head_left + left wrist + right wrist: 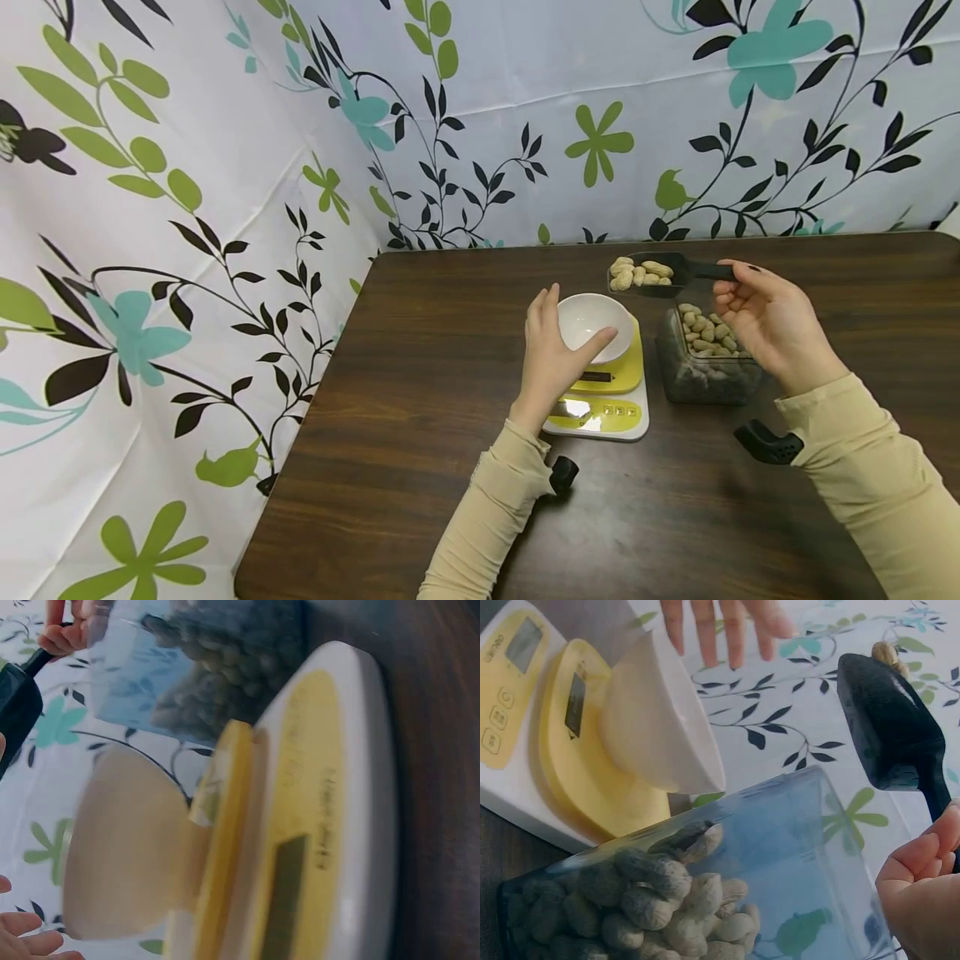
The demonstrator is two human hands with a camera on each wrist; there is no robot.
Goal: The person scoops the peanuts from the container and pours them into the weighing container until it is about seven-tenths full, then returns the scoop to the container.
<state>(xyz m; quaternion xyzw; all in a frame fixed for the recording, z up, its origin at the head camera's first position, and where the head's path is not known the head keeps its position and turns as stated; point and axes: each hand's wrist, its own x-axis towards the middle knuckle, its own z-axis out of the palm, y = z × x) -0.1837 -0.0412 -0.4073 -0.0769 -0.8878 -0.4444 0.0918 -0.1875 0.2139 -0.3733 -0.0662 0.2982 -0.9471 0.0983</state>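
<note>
My right hand (pixel 772 321) pinches the handle of a black scoop (pixel 678 268), which carries several peanuts (pixel 637 275) in the air. Below it stands a clear plastic container (pixel 708 379) partly filled with unshelled peanuts (pixel 682 900). Left of that, a white bowl (pixel 588 321) sits on the yellow platform of a kitchen scale (pixel 600 412). Beside the bowl's left rim is my left hand (pixel 551 354), its fingers spread and thumb extended across the near side. In the right wrist view the left fingers (pixel 735 634) show just behind the bowl, straight and apart.
All of this stands on a dark brown wooden table (pixel 420 400), near its back edge. A white cloth (pixel 487 108) printed with leaves and flowers hangs behind and to the left. Each sleeve has a black wrist device, the left one (pixel 564 475) close over the table.
</note>
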